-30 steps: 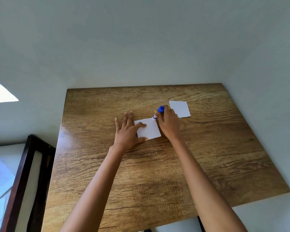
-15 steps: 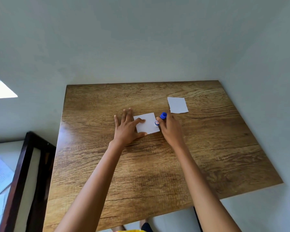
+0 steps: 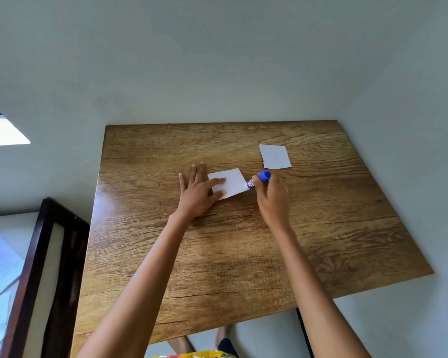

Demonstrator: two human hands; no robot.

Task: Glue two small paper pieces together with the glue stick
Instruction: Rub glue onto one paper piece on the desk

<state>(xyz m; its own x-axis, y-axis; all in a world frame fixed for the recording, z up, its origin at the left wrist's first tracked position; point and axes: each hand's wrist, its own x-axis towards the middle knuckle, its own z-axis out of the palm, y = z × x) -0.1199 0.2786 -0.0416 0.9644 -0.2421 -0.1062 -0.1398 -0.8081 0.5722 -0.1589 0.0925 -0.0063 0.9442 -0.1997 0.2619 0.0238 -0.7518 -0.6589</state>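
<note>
A wood-grain table with a glossy top carries two small white paper pieces. The near paper, roughly square, lies flat under the left hand, whose straight fingers press it down. The right hand grips one blue-capped glue stick, its tip at that paper's right edge. The second paper lies apart, toward the far right corner, bare wood around it

two paper pieces, one glue stick, two hands, one table
</note>
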